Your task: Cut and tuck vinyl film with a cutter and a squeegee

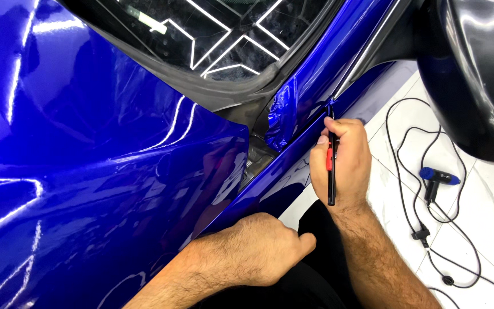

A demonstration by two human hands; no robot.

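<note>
My right hand [344, 163] grips a slim black and red utility knife [330, 171], its tip set at the seam where the glossy blue car fender [270, 189] meets the pillar. Loose, crumpled blue wrap film [281, 117] bunches at the base of the windshield, just left of the blade. My left hand [258, 249] rests with curled fingers on the fender's lower edge, pressing the blue film there. The blue hood [87, 160] fills the left of the view.
The dark windshield [212, 34] reflects ceiling light strips. A black side mirror [475, 74] hangs at the upper right. On the white tiled floor [487, 240] lies a blue and black heat gun [437, 180] with a looping black cord [424, 234].
</note>
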